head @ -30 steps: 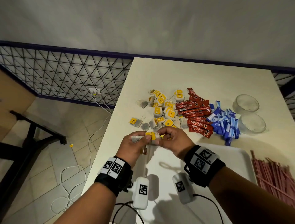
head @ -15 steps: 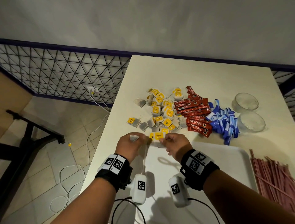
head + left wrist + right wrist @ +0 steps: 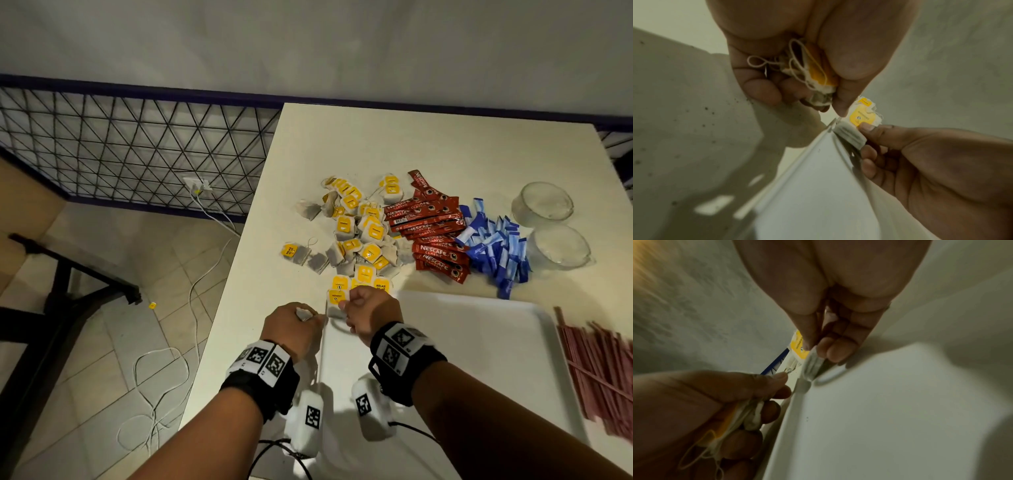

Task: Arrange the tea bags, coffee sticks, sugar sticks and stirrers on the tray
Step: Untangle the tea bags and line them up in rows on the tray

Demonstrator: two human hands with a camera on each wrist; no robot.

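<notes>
My left hand (image 3: 301, 320) grips a bunch of tea bags (image 3: 813, 76) with yellow tags and loose strings, just left of the white tray's (image 3: 479, 342) far left corner. My right hand (image 3: 356, 308) pinches another tea bag (image 3: 851, 136) with a yellow tag (image 3: 337, 297) over that same corner. A heap of tea bags (image 3: 359, 229) lies beyond the hands. Red coffee sticks (image 3: 431, 229) and blue sugar sticks (image 3: 493, 246) lie to its right. Pink stirrers (image 3: 603, 370) sit right of the tray.
Two clear glass bowls (image 3: 548, 222) stand at the table's right side behind the sugar sticks. The table's left edge (image 3: 233, 291) drops to a tiled floor with cables. A wire mesh fence (image 3: 137, 150) runs along the back left.
Both hands have dropped toward me from above the table to the tray's far left corner. They have drawn slightly apart, each keeping its tea bags.
</notes>
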